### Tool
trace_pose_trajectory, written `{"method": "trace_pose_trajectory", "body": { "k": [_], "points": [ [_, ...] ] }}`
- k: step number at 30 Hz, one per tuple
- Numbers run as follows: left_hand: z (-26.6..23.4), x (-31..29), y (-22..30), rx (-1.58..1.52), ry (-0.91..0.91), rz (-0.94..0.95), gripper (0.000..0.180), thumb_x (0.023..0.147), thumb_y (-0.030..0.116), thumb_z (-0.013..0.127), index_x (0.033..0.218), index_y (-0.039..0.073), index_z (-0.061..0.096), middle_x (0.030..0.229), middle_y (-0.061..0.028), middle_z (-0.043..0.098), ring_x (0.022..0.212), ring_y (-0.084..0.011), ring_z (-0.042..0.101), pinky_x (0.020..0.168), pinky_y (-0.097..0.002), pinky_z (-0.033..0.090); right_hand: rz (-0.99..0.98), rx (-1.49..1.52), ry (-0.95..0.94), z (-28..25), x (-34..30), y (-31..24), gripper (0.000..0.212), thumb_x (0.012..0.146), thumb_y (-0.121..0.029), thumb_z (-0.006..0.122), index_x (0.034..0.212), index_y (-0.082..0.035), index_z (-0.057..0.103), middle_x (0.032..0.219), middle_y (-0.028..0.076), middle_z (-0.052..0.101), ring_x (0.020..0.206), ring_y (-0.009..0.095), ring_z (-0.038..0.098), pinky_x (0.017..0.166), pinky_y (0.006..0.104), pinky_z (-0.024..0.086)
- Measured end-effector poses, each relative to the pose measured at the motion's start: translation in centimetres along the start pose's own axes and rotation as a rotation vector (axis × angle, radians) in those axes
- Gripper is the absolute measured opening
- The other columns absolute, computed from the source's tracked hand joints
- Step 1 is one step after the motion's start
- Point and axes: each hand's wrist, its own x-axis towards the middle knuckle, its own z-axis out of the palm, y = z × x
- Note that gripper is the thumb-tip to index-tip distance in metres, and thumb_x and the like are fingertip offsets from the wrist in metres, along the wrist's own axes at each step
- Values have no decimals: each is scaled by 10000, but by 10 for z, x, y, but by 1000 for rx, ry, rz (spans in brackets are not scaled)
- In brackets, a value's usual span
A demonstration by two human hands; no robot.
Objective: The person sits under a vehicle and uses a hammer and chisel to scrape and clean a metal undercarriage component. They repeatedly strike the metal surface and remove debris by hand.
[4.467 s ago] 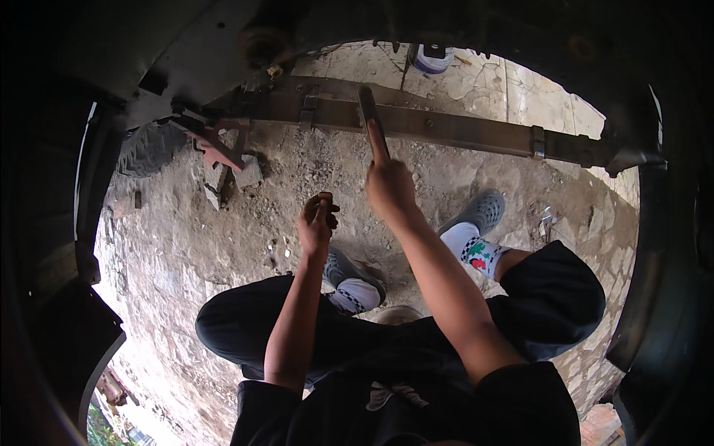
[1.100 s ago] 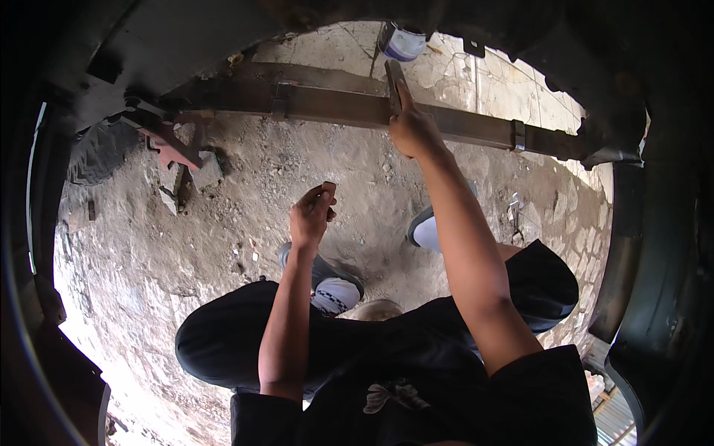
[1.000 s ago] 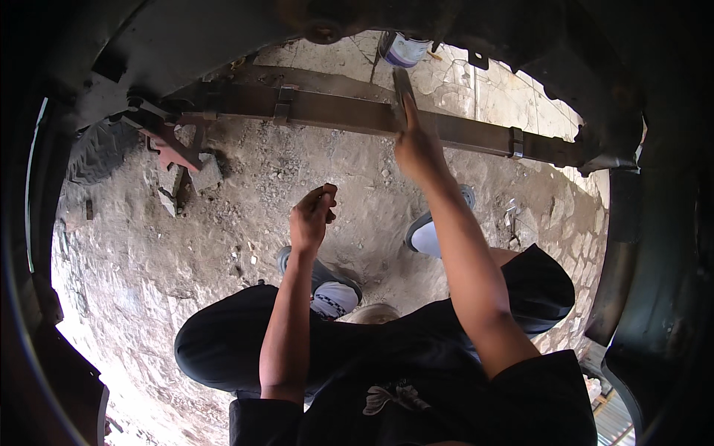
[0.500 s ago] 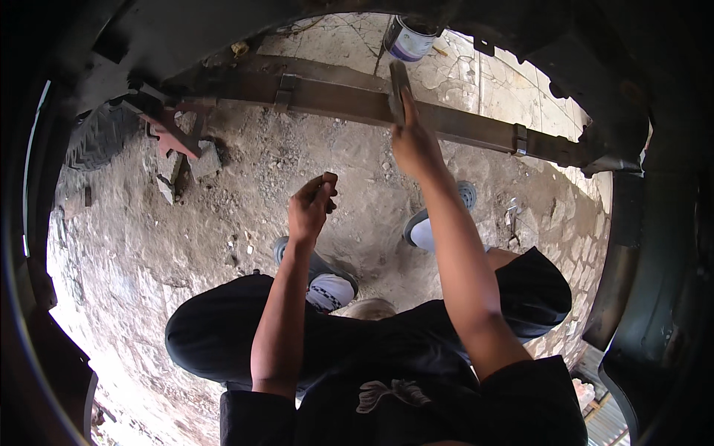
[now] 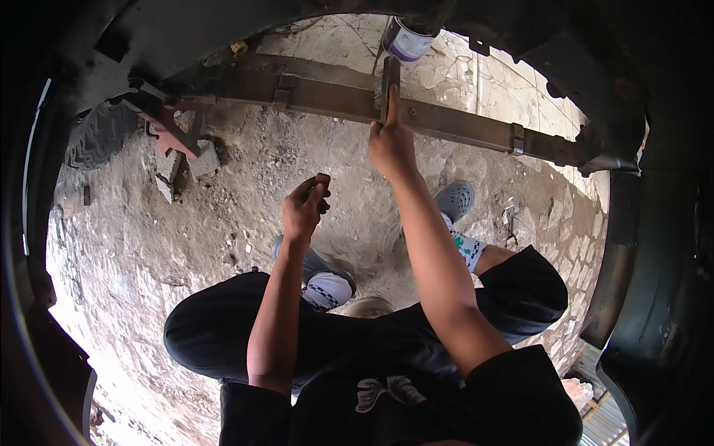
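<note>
My right hand [image 5: 393, 149] grips a narrow, dark, flat-backed brush [image 5: 390, 74], its index finger laid along the back. This brush lies across a long brown metal bar [image 5: 335, 99] that runs from side to side in front of me. Which face of the brush touches the bar is hidden. Nearer to me and further left, my left hand [image 5: 302, 209] hangs above the dirt with its fingers curled. A small reddish-brown piece [image 5: 323, 179] shows at its fingertips, too small to name. Metal clamps [image 5: 518, 139] wrap the bar on both sides.
Beyond the bar stands a paint can [image 5: 407, 39] on cracked tiles. A dark tyre [image 5: 103, 134], a reddish metal bracket [image 5: 172, 134] and broken concrete blocks [image 5: 204, 160] are at the left. Dark metal body parts [image 5: 654, 297] surround me. My shoes [image 5: 455, 199] rest on the dirt ground.
My right hand has shifted left along the bar with the brush, which now points more straight ahead. My left hand has moved slightly left. My right shoe shows more fully.
</note>
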Motion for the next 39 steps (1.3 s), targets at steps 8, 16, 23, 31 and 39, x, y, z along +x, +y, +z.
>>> {"method": "trace_pose_trajectory", "body": {
  "k": [8,16,23,31,39],
  "points": [
    [-14,-1,26,40,80,89,292,1013,195,619,1262,68,701,924,-38,727,690,-76,620,610,-232,471,5,9,-102,16,-80,-15,909,957,-81,580,1612,-159,-44,755,304,679,676,458,689,586,545,561],
    [-50,0,23,-144,286,87,341,1011,231,624,1279,24,672,919,-45,691,651,-66,569,510,-222,392,-177,-86,-39,13,10,-12,825,983,-129,560,1608,-156,23,833,291,693,728,451,691,661,540,568],
    [-43,-8,27,-94,254,77,353,1009,252,629,1277,25,672,928,-46,688,648,-69,553,522,-223,392,-36,9,-225,-11,-80,-11,853,970,-95,559,1613,-157,0,850,307,686,710,460,685,622,544,553],
    [-34,2,19,-121,195,66,346,991,241,666,1264,28,686,918,-60,705,643,-78,575,504,-219,396,136,176,-418,-6,45,-30,897,973,-114,566,1614,-231,-50,865,353,673,730,469,694,621,536,557],
    [-36,3,11,20,132,79,385,994,274,660,1283,19,665,961,-76,709,670,-92,591,521,-240,414,-44,-85,-610,-19,-150,32,909,958,-131,604,1619,-221,-13,786,310,677,754,513,671,715,597,543]
  ]
}}
